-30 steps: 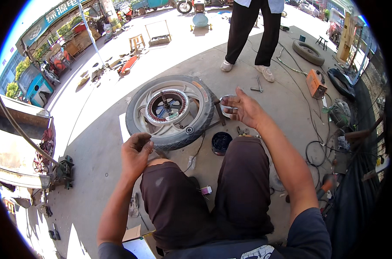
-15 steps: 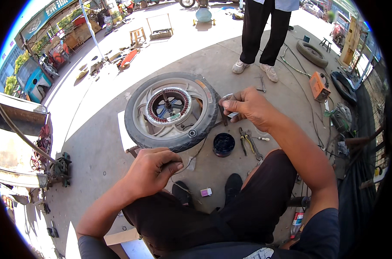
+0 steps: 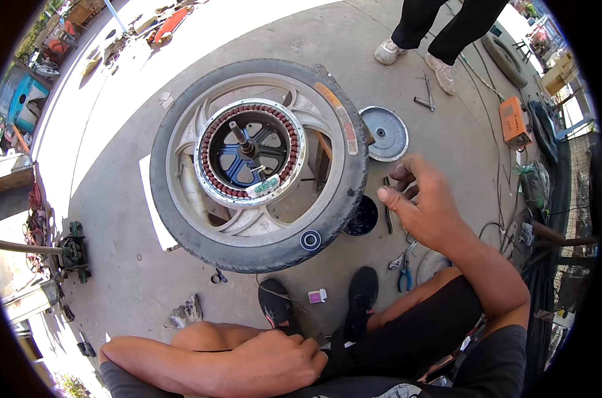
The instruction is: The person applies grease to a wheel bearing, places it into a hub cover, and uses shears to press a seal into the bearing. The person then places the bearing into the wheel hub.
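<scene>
My left hand (image 3: 274,361) lies low across my lap with its fingers curled under; whatever they hold, if anything, is hidden. My right hand (image 3: 427,205) hovers right of the wheel, thumb apart from bent fingers, and nothing shows between them. The motor wheel (image 3: 254,253) lies flat in front of me, its black tire around a pale spoked rim. Red-brown copper windings (image 3: 292,146) ring the open hub, and a shaft (image 3: 242,137) stands up at its centre. On the tire's near side rests a small bearing (image 3: 310,241). Past my right fingertips lies a round metal cover (image 3: 383,134).
A black bowl (image 3: 362,219) sits partly under the tire's edge. Pliers (image 3: 404,268) lie beside my right knee, and a small pink box (image 3: 317,296) between my shoes. An orange machine (image 3: 515,123) with cables stands right. Another person's shoes (image 3: 440,73) are at the back.
My left hand has dropped from beside the tire to my lap. My right hand has moved away from the metal cover, which now shows in full. The view has tilted down over the wheel.
</scene>
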Demonstrator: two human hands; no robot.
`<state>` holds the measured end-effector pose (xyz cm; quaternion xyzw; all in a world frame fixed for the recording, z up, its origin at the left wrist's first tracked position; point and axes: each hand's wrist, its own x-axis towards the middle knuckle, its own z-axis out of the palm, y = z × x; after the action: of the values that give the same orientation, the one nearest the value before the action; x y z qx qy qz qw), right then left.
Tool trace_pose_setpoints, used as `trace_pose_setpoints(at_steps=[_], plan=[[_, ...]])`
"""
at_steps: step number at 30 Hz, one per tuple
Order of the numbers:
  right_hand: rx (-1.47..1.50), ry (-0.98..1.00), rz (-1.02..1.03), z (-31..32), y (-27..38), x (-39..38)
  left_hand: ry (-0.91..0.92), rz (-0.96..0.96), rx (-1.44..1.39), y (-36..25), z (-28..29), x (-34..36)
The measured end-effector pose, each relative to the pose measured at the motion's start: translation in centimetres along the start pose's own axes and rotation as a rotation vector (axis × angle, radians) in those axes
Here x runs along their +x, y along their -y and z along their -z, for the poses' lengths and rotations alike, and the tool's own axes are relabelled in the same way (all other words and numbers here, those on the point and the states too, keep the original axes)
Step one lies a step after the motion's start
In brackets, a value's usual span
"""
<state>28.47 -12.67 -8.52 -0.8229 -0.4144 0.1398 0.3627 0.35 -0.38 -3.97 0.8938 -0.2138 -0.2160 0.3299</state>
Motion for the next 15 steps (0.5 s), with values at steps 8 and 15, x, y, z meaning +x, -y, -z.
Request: trace_pose_setpoints(at_steps=[8, 15], plan=[[-0.014, -0.013, 0.046, -2.4, -0.8, 3.7, -0.034, 0.053, -0.069, 3.5, 2.1, 0.4], [0.262, -0.216, -0.542, -0.9, -7.8, 4.5, 0.008, 0.098, -0.180, 3.2, 2.9, 1.2]])
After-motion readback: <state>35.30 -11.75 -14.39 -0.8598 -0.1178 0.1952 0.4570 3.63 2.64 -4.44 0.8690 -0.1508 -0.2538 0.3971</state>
